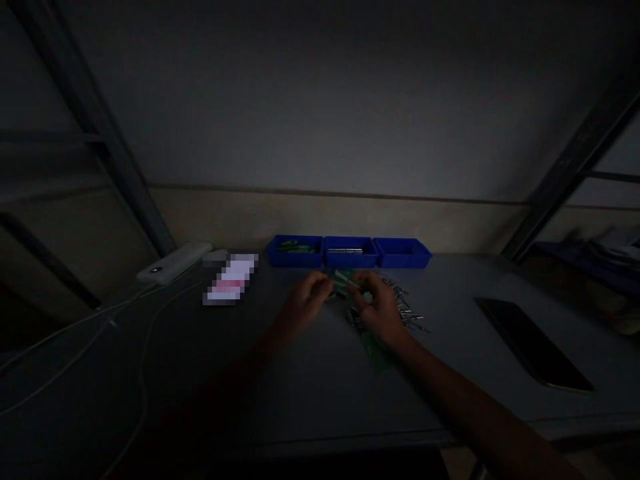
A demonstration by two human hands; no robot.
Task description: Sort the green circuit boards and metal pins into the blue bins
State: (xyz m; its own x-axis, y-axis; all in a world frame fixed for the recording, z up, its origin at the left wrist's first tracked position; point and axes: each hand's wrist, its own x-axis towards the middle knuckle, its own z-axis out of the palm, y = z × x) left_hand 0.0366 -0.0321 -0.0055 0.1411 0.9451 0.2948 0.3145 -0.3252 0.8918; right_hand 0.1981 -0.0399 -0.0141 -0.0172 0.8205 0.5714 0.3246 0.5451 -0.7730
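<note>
In the dim head view my left hand (306, 300) is curled, thumb and fingertips drawn together; whatever they hold is too dark and small to make out. Close to its right, my right hand (379, 308) pinches a slim shiny piece (343, 275) over some greenish plastic. Beneath and beside the right hand lies a loose pile of thin metal pins (413, 316), partly hidden by the fingers. A sheet of green see-through plastic (375, 350) sticks out below that hand. The two hands are apart from each other.
Three blue bins stand along the wall: the left bin (295, 261) holds green pieces, the middle bin (351, 261) metal rods, beside the right bin (403, 261). A lit phone (231, 280), white power strip (175, 262) and cables (143, 373) lie left; a dark tablet (533, 343) lies right.
</note>
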